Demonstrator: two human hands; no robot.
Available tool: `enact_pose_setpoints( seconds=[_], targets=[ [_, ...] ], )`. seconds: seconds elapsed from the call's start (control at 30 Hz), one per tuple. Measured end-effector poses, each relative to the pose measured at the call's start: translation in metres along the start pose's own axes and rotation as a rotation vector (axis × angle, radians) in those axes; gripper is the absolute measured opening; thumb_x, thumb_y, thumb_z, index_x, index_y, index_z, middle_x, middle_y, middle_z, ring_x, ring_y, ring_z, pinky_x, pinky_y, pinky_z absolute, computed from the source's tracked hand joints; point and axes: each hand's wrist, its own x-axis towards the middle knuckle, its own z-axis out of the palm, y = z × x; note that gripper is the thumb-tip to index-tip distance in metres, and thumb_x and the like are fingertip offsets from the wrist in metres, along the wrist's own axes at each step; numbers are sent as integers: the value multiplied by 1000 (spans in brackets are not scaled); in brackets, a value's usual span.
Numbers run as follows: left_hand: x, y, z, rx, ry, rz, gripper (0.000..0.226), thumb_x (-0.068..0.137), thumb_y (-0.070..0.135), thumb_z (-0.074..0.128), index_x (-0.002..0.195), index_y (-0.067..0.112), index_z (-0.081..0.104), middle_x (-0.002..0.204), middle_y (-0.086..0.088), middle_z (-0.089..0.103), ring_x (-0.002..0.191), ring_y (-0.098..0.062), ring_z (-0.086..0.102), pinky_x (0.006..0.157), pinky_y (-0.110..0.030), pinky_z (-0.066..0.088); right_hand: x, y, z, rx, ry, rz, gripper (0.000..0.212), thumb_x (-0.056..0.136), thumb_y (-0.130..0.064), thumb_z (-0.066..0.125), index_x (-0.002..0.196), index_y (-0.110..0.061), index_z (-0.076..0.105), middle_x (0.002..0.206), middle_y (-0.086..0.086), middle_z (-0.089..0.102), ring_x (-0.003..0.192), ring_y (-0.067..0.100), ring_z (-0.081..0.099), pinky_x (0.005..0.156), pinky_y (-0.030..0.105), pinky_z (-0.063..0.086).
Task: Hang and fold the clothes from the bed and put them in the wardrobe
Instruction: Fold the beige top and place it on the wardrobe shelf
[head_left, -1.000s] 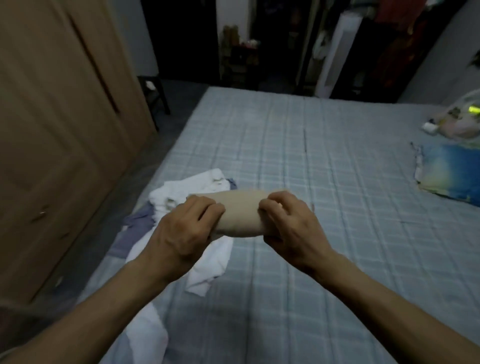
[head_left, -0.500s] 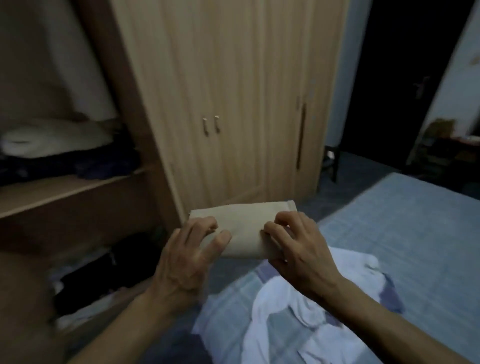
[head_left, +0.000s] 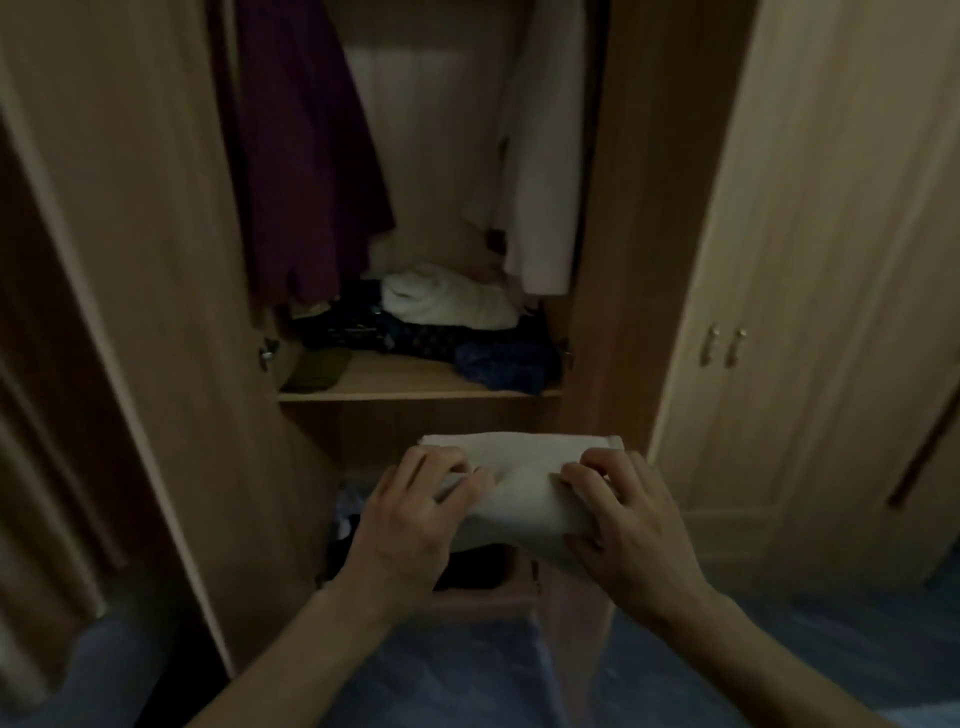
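A folded beige cloth is held in the air in front of the open wardrobe. My left hand grips its left end and my right hand grips its right end, fingers curled over the top. The wardrobe shelf lies just beyond and above the cloth. On it are a white folded bundle and dark clothes. A purple garment and a pale garment hang above the shelf.
The open wardrobe door stands at the left. Closed doors with small handles are at the right. Dark clothes fill the compartment below the shelf. Blue bedding lies at the bottom right.
My view has swung left from the bed to face the open wardrobe. Both hands have carried the folded beige cloth along, and it is now in front of the shelf.
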Motion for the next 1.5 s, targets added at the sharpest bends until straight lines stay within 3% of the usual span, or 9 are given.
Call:
enact_pose_setpoints(
  seconds=[0.17,0.4,0.57,0.77,0.87,1.1,1.17,1.27,1.5],
  targets=[
    [-13,-88,-7,7,-3,-147,31,89,11,39,116,17,53,108,-13,60,96,-31,56,65,-39,51,74,-38,65,10,-37,-29,64,64,-29,75,122,-22,48,113,5,51,97,23,46,71,37,44],
    [-14,-171,11,11,-4,-157,29,90,16,41,117,16,53,109,-12,59,97,-27,55,66,-33,51,134,-39,135,43,-79,-87,66,65,-29,78,124,-21,49,114,4,51,97,22,47,70,34,42],
    [-2,-220,59,43,-8,-188,31,102,25,29,115,15,56,108,-12,60,96,-28,56,66,-32,48,172,-8,196,84,-82,-111,68,65,-30,81,124,-21,50,116,3,49,99,22,48,72,35,45],
    [41,-272,122,121,-155,-177,30,89,18,46,113,11,63,108,-10,57,95,-29,56,63,-25,39,218,54,269,181,-85,-122,63,65,-29,80,121,-19,53,114,1,45,100,21,46,80,30,39],
    [69,-297,150,130,-200,-198,32,91,24,45,110,10,66,107,-11,59,93,-30,57,58,-31,48,249,89,302,219,-126,-130,64,65,-32,78,122,-19,53,114,2,48,100,22,47,77,32,41],
    [95,-349,202,112,-215,-236,57,105,42,19,111,11,66,105,-11,60,91,-29,56,57,-34,49,299,132,359,270,-241,-172,73,61,-30,82,124,-26,45,117,-1,46,100,24,50,74,39,48],
    [98,-368,219,111,-231,-245,56,105,40,19,112,10,66,108,-12,59,94,-31,56,59,-38,50,310,141,381,272,-262,-159,72,62,-30,81,125,-28,45,117,-2,47,101,24,50,77,41,49],
    [106,-400,242,79,-243,-261,30,99,27,36,114,16,60,110,-9,58,96,-31,57,57,-39,50,328,151,413,259,-293,-133,75,61,-30,81,125,-30,42,117,-1,49,102,25,52,79,41,50],
    [122,-490,293,-21,-323,-280,35,82,11,44,114,21,55,109,-4,53,94,-22,50,56,-37,51,387,175,478,229,-428,-149,69,68,-31,75,128,-28,41,119,-1,46,106,22,51,82,33,48]
  ],
)
